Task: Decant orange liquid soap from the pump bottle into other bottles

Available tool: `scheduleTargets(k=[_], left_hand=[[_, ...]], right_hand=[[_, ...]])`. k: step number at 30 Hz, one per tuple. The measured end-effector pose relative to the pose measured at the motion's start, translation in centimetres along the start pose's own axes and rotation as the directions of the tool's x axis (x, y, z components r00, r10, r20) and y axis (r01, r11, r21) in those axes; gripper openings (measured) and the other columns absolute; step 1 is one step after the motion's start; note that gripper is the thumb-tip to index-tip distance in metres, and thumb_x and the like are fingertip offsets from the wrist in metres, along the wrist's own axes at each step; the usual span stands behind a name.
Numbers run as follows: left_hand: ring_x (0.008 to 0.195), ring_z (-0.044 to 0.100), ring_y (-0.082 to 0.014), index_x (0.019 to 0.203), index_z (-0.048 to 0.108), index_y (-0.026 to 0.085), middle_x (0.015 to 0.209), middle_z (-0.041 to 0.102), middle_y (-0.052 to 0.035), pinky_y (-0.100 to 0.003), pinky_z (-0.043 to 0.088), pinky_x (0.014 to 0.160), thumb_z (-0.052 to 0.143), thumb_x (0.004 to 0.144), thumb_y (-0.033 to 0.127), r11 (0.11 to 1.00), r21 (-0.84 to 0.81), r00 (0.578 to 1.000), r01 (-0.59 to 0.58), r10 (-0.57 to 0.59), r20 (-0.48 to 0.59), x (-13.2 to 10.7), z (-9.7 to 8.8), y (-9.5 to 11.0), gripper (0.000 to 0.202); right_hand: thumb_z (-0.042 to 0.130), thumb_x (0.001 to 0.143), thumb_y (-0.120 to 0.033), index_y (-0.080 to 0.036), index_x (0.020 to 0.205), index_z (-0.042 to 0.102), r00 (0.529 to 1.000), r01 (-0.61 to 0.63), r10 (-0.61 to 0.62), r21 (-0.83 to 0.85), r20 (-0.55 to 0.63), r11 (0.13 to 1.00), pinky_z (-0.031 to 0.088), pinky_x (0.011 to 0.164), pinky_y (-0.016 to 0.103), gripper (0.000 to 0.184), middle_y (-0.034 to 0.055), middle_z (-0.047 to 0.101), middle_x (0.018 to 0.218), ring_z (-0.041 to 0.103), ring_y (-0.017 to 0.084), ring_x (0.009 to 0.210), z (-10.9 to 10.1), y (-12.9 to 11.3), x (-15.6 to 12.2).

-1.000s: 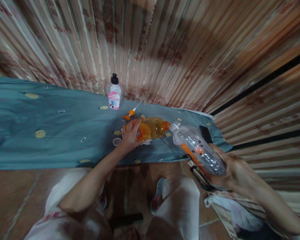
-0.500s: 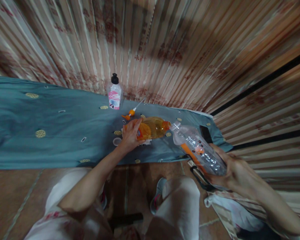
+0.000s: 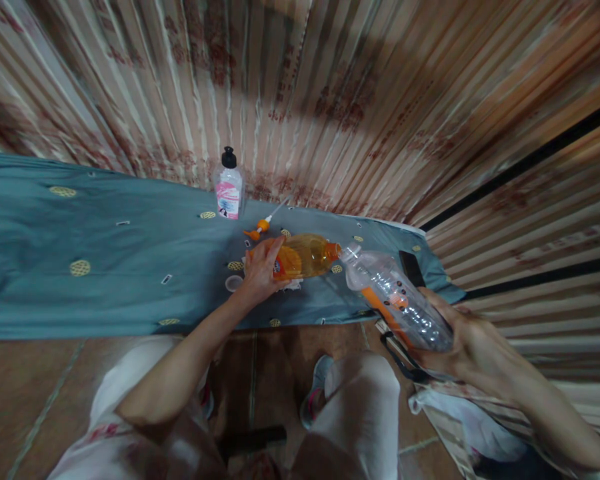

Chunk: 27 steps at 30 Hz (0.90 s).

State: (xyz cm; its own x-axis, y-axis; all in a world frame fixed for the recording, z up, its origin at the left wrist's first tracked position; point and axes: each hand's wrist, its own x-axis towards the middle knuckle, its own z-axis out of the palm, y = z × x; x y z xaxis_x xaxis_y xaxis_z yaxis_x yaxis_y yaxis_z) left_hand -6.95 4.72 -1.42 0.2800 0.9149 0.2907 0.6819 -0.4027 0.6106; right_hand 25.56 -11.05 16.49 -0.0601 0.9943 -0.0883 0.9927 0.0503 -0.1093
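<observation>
Left hand (image 3: 263,268) clasps amber bottle (image 3: 307,256); right hand (image 3: 463,341) grips clear bottle (image 3: 397,293). Mouth-to-mouth placement, the apparent step, calls for steady alignment.

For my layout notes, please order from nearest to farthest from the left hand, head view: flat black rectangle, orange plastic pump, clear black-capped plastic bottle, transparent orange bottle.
1. Transparent orange bottle: in the left hand.
2. Orange plastic pump: just beyond.
3. Clear black-capped plastic bottle: farther back, slightly left.
4. Flat black rectangle: well to the right.

Pleated beige curtain (image 3: 260,80), reddish floral print; brown tiled floor (image 3: 10,387); teal pineapple-print cloth (image 3: 130,257); dim light.
</observation>
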Motion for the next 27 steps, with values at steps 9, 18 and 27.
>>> scheduleTargets(k=[9, 18, 27], left_hand=[[0.139, 0.041, -0.0411, 0.155, 0.028, 0.023, 0.151, 0.044, -0.0185, -0.062, 0.031, 0.112, 0.084, 0.068, 0.038, 1.000, 0.004, 1.000, -0.016, 0.016, -0.023, 0.01, 0.36, -0.32, 0.105], [0.138, 0.042, -0.0398, 0.154, 0.028, 0.021, 0.151, 0.045, -0.0189, -0.059, 0.032, 0.111, 0.085, 0.068, 0.039, 1.000, 0.006, 1.000, -0.016, 0.016, -0.017, 0.05, 0.18, -0.14, 0.105], [0.140, 0.040, -0.0402, 0.155, 0.027, 0.021, 0.151, 0.043, -0.0190, -0.061, 0.032, 0.112, 0.085, 0.069, 0.037, 1.000, -0.006, 1.000, -0.025, 0.025, -0.018, -0.02, 0.28, -0.27, 0.105]], right_hand=[[0.068, 0.074, -0.048, -0.015, 0.153, 0.034, 0.992, -0.055, 0.049, 0.057, 0.113, 0.997, 0.055, 0.074, 0.034, 0.093, 0.0071, 0.077, 0.107, 0.075, 0.031, 0.089, -0.20, 0.06, 0.25], [0.067, 0.075, -0.048, -0.018, 0.154, 0.034, 0.991, -0.056, 0.050, 0.051, 0.122, 0.997, 0.054, 0.072, 0.032, 0.090, 0.0040, 0.077, 0.101, 0.075, 0.030, 0.089, -0.53, -0.31, 0.22], [0.064, 0.076, -0.044, -0.016, 0.152, 0.035, 0.991, -0.051, 0.049, 0.017, 0.121, 0.999, 0.052, 0.065, 0.031, 0.086, 0.0044, 0.077, 0.097, 0.076, 0.030, 0.084, -0.63, -0.51, 0.20]])
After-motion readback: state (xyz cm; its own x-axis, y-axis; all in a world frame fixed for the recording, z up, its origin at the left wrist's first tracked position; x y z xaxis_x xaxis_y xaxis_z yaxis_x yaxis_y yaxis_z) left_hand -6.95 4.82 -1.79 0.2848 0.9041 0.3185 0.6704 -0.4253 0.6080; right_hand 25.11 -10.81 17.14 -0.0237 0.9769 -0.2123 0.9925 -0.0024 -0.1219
